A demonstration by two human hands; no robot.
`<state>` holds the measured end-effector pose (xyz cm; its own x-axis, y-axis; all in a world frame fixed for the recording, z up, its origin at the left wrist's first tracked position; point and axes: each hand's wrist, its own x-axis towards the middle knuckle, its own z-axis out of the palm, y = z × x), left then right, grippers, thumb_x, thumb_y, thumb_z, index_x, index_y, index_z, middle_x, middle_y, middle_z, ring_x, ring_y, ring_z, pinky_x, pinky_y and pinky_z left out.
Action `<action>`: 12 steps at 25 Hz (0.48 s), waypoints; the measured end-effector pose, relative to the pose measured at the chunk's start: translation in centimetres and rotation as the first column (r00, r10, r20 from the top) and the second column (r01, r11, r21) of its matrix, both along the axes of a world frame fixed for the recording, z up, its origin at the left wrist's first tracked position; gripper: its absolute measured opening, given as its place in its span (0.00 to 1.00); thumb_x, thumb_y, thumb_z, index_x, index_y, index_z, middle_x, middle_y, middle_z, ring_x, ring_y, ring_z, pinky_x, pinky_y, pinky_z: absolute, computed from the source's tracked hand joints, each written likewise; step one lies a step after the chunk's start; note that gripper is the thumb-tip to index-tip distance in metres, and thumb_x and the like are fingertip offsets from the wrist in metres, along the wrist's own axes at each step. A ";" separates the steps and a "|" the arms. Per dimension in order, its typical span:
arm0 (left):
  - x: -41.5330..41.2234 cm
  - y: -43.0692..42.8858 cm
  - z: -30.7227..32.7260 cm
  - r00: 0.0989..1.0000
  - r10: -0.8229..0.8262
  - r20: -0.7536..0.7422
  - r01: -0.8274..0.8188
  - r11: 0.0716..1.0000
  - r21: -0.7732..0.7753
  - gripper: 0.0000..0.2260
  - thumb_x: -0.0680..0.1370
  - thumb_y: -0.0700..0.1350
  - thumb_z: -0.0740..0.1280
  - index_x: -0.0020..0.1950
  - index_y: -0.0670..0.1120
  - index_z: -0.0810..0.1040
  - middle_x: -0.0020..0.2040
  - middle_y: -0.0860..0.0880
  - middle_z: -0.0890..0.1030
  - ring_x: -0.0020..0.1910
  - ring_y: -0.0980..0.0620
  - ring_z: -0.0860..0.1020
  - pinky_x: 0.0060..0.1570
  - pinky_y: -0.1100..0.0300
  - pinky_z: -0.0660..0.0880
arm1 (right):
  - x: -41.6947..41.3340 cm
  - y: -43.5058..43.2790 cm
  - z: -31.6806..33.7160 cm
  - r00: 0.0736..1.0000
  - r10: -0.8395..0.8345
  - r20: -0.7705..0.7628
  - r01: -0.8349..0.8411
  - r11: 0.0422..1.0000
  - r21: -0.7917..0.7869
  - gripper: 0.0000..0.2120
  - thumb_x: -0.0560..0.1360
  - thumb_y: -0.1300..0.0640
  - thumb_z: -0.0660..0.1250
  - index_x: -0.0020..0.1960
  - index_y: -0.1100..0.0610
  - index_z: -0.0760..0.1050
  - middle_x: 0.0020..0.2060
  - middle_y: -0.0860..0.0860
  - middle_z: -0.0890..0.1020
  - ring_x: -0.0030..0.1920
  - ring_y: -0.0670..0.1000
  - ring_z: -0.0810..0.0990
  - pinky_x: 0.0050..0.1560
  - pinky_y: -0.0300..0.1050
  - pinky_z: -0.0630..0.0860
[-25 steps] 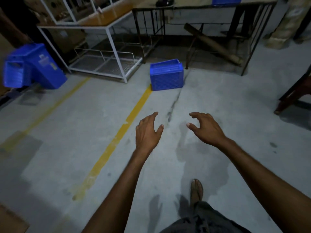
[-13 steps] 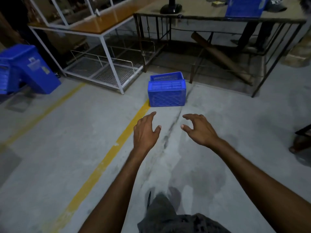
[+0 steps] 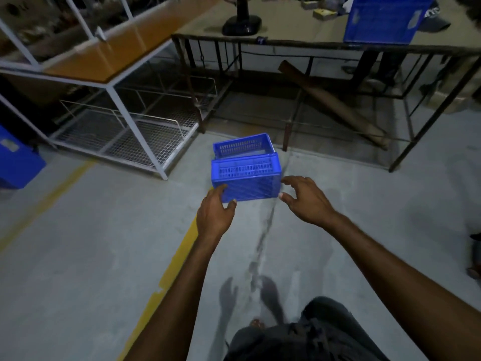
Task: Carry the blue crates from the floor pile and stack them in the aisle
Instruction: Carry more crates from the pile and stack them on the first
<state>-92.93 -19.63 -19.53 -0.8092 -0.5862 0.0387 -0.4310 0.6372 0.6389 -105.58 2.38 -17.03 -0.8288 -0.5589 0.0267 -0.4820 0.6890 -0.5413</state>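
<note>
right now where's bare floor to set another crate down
Bare floor right of the crates, out to the table leg, and left of the yellow line, before the white rack. Crowded behind the crates: rack, table legs, cardboard tube.

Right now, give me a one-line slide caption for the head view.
Open left hand and open right hand reach toward the nearest blue crate on the concrete floor.

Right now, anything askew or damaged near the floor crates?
Rear blue mesh plastic crate sits skewed behind the front blue plastic crate. A dark crack crosses the grey concrete floor. A long brown tube lies slanted under the metal table.
</note>
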 end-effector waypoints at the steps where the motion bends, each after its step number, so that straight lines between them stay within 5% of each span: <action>1: -1.9 -1.1 -0.4 1.000 0.012 0.008 -0.012 0.999 0.031 0.23 0.77 0.51 0.69 0.71 0.51 0.72 0.66 0.48 0.77 0.64 0.47 0.76 0.59 0.53 0.74 | -2.1 -1.2 -0.1 1.000 0.013 0.001 -0.013 1.000 0.012 0.22 0.78 0.47 0.66 0.70 0.51 0.71 0.66 0.50 0.77 0.66 0.53 0.72 0.63 0.47 0.71; 12: -24.7 -4.1 -10.1 0.939 0.306 0.157 -0.343 0.871 0.352 0.13 0.76 0.51 0.70 0.59 0.53 0.79 0.52 0.55 0.83 0.49 0.53 0.83 0.54 0.54 0.78 | -31.1 -10.5 -10.1 0.918 0.350 0.185 -0.379 0.912 0.158 0.19 0.75 0.56 0.68 0.66 0.53 0.76 0.64 0.54 0.79 0.64 0.58 0.76 0.66 0.48 0.73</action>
<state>-117.62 -23.76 -29.59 -0.5599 -0.7734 -0.2973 -0.6417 0.1778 0.7461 -136.69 -8.07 -27.12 -0.5525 -0.8052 -0.2156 -0.6423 0.5761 -0.5055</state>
